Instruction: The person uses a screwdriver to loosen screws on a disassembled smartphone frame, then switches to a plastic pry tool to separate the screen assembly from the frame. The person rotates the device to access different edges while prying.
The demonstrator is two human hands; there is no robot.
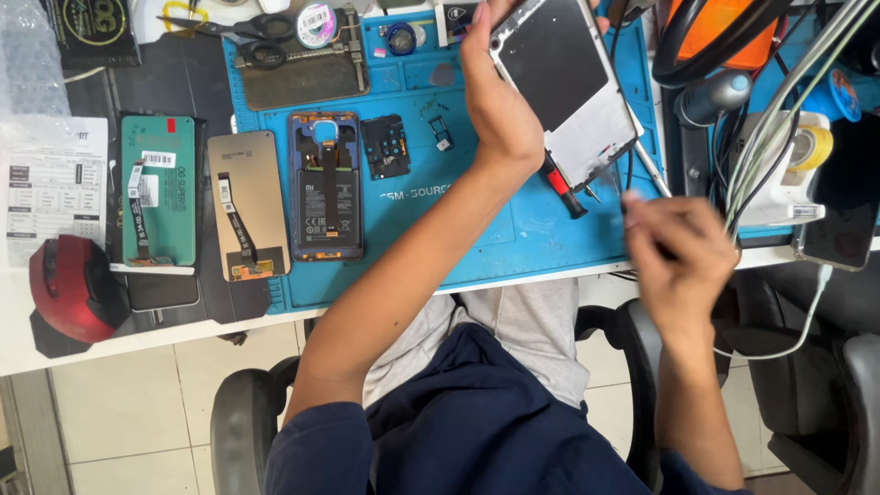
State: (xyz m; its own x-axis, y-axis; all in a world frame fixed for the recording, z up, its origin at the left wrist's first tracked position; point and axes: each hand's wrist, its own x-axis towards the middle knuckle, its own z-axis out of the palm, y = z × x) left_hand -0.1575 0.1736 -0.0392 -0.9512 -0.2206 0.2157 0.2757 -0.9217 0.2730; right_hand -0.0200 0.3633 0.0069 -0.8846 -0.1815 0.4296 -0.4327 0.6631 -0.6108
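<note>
Your left hand (500, 101) grasps the phone screen frame (566, 87) by its left edge, tilted above the far right part of the blue work mat (477, 220). Your right hand (680, 261) hangs blurred off the mat's right near corner, fingers curled; whether they hold anything you cannot tell. On the mat's middle lies the opened phone body (326, 186), with a red-handled screwdriver (561, 188) just under the frame.

Left hand (500, 101) reached forward, fingers closed in a grip — right hand (678, 261) hovered lower, blurred, fingers curled inward.
</note>
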